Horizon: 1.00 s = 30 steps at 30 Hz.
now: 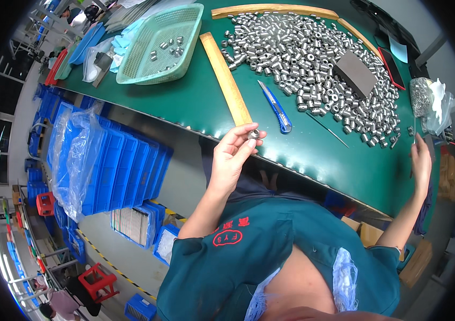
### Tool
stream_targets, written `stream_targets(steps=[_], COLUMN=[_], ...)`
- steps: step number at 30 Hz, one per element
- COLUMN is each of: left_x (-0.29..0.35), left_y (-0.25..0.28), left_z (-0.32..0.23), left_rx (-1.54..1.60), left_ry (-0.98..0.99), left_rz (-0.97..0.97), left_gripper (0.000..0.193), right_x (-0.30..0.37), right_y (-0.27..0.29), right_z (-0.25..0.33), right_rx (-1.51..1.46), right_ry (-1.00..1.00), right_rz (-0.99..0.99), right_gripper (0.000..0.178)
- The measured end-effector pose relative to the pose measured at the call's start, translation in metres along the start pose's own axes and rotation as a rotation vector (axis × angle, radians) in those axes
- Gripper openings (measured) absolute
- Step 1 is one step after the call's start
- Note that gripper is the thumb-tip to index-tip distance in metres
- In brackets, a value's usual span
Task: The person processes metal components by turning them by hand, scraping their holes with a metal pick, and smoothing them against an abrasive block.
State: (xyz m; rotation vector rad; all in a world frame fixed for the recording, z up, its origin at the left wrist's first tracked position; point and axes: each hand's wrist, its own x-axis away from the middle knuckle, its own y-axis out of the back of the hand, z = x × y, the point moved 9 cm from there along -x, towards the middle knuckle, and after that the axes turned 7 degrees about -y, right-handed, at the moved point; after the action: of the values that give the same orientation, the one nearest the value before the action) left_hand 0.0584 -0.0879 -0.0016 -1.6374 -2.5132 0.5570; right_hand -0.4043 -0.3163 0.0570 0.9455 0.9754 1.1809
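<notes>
We look down on a green bench (pixel 184 107), with the person's dark green shirt (pixel 238 278) at its near side. A broad heap of metal cylinders (pixel 292 64) covers much of the bench's far part, bordered by wooden strips, and a pale green basket (pixel 187 32) at the left holds a few loose pieces. The nearest wooden strip (pixel 225 77) runs down toward the left hand (pixel 227 163); the right hand (pixel 422 160) is at the bench's right edge. There we see a slim rod-like shape at its fingers, but cannot tell whether they clamp it. A dark block (pixel 355 74) lies on the heap, a blue knife (pixel 277 107) and a thin metal rod (pixel 328 130) in front of it. Smallest is the single steel cylinder (pixel 253 134), pinched between the left hand's thumb and fingers, just by the near end of that wooden strip. We judge it rigid, hard to damage and fairly heavy for its size; its smooth curved side could slip or roll, so we would take it across the outer wall, leaving the ends free. As for writing, the shirt bears red characters and an oval emblem; on the cylinders we can read none
</notes>
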Motion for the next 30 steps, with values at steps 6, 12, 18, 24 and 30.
stream_targets(steps=[6, 12, 18, 24, 30], left_x=[0.0, 0.004, 0.006, 0.006, 0.009], left_y=[-0.007, -0.018, -0.025, -0.029, -0.034], left_z=[-0.004, -0.021, -0.035, -0.038, -0.032], left_rx=[-0.058, -0.105, -0.039, -0.003, -0.123], left_ry=[-0.07, -0.171, -0.266, -0.316, -0.322], left_rz=[-0.003, -0.026, -0.016, -0.068, -0.088], left_gripper=[0.03, 0.033, 0.033, 0.032, 0.033], right_x=[0.076, 0.186, 0.205, 0.205, 0.204], right_y=[-0.003, -0.007, -0.016, -0.017, -0.017], right_z=[0.133, 0.286, 0.312, 0.305, 0.306], right_rx=[-0.774, -0.485, -0.517, -0.465, -0.44], right_ry=[0.332, 1.179, 1.292, 1.303, 1.289], right_rz=[0.25, 0.349, 0.113, 0.015, 0.052], right_gripper=[0.033, 0.058, 0.057, 0.059, 0.061])
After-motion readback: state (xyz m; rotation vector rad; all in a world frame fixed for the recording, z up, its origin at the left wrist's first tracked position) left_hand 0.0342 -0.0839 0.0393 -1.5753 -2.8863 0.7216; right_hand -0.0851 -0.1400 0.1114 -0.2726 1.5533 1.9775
